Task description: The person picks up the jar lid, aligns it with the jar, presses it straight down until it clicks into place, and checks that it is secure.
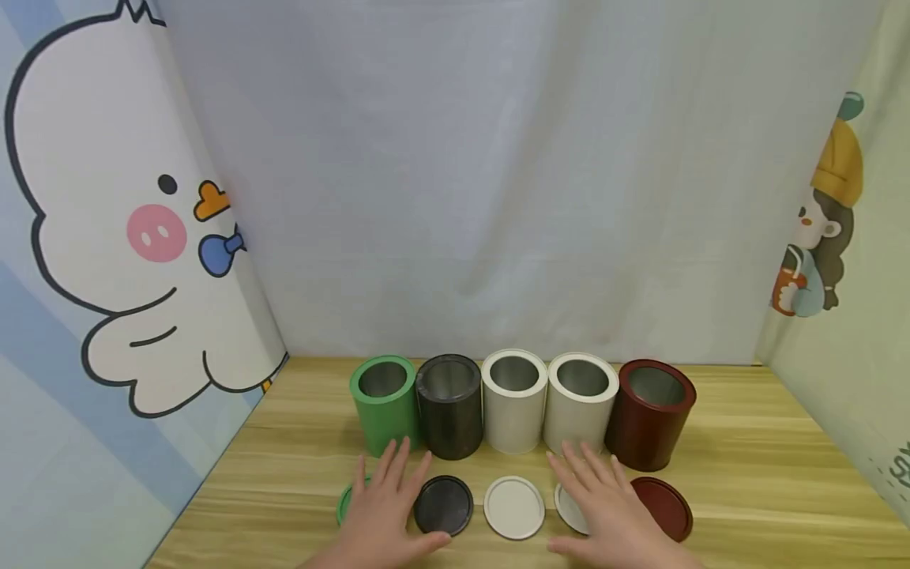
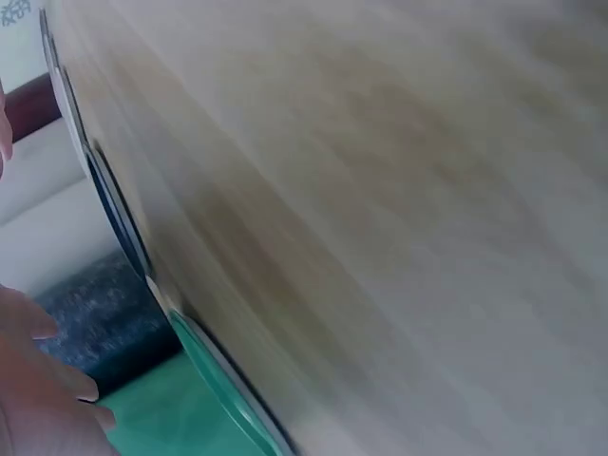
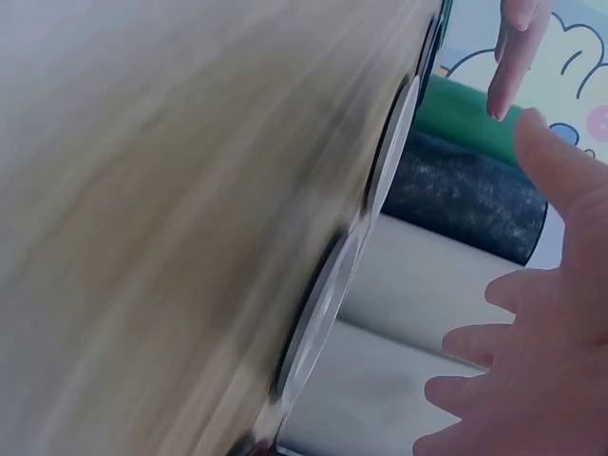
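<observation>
Five open cans (image 1: 514, 399) are standing in a left-to-right row on the table (image 1: 768, 482), with five lids (image 1: 514, 506) lying near, before them.

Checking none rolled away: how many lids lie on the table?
5, in a row before the cans: green lid under the left hand, black, white, white under the right hand, red.

A light wooden table (image 1: 768, 474) with a streaky grain carries five open round tins in a touching row: a green tin (image 1: 385, 403), a black tin (image 1: 449, 407), two cream-white tins (image 1: 513, 401) (image 1: 579, 401), and a dark red tin (image 1: 650, 425). In front lie flat round lids: green (image 1: 344, 503), black (image 1: 444, 505), white (image 1: 514, 507), another, apparently white (image 1: 566, 508), and dark red (image 1: 664, 506).
</observation>
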Motion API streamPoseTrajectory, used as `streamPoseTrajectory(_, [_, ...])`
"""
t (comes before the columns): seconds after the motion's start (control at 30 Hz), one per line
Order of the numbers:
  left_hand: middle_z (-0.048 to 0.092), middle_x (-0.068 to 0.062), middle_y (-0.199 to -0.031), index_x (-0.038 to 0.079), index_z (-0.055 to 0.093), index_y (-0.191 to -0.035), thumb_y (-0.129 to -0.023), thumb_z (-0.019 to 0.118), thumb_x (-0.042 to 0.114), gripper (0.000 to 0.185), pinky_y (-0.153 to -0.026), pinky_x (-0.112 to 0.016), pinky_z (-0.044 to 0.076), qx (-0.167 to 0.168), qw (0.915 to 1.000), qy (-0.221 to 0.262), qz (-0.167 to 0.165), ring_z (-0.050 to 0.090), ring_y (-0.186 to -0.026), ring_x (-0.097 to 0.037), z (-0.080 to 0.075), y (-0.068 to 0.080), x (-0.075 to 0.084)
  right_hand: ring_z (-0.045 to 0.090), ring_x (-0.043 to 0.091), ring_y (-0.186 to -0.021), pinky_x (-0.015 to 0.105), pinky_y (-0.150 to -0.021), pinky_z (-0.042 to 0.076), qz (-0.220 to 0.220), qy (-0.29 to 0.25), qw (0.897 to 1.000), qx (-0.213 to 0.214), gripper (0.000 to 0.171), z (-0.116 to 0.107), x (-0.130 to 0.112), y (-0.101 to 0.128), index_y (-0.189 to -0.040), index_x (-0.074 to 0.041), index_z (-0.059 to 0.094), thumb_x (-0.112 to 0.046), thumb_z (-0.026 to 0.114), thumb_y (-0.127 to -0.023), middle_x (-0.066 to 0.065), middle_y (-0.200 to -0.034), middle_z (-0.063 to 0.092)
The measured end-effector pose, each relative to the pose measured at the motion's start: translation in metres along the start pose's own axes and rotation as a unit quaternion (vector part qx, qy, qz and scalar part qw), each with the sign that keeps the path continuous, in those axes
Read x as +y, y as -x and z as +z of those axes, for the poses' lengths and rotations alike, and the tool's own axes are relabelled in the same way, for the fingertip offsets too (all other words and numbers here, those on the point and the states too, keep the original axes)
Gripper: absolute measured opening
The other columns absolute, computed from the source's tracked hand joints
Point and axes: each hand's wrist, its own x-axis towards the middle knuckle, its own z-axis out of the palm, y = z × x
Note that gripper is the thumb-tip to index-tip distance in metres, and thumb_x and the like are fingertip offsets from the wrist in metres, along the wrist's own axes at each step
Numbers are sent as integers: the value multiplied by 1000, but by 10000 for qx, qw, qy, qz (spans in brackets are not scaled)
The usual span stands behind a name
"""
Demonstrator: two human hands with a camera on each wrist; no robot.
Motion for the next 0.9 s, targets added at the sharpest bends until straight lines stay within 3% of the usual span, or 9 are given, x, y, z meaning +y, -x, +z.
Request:
streamPoseTrajectory(0.17, [35,-24,-153,8,44,-150,-74,63,78,105,-102,-77,22,327,9994,-140,49,31,-140,-44,2,6,-11,27,47,-141,75,-105,21,-263,-173,9995,-12,100,5,-11,-11,-151,-5,40,-59,78,-75,23,-154,35])
streamPoseTrajectory(0.43, [43,-23,-148,6,49,-146,-69,75,70,103,-100,-75,29,895,9958,72,201,41,-134,-44,-4,12,-29,34,46,-138,73,-104,26,-714,-193,9962,456,96,14,-30,-30,-149,-5,44,-54,80,-76,21,-150,43])
streamPoseTrajectory(0.57, [49,-22,-143,3,53,-142,-70,74,72,102,-94,-71,38,1314,9902,-31,471,49,-127,-41,-7,15,-38,39,45,-136,71,-103,29,-909,-275,9934,640,94,22,-38,-38,-148,-4,46,-52,81,-75,20,-147,46])
streamPoseTrajectory(0.7, [55,-21,-136,3,56,-138,-71,73,73,99,-88,-66,43,1742,9826,-118,629,55,-120,-38,-12,18,-45,39,45,-136,70,-105,29,-968,-608,9919,556,92,27,-46,-45,-148,-5,46,-49,82,-76,16,-148,47])
streamPoseTrajectory(0.77, [56,-20,-135,3,57,-137,-70,76,69,97,-88,-65,43,1761,9826,-52,587,55,-118,-38,-15,20,-48,37,45,-137,69,-106,28,-946,-813,9913,419,92,29,-49,-49,-149,-5,44,-46,83,-76,15,-149,46])
streamPoseTrajectory(0.9, [55,-18,-137,3,56,-139,-68,81,62,96,-90,-65,42,1495,9881,79,360,54,-120,-37,-17,24,-55,34,44,-139,68,-107,27,-892,-1079,9901,121,93,34,-56,-54,-151,-7,41,-45,82,-77,14,-151,43])
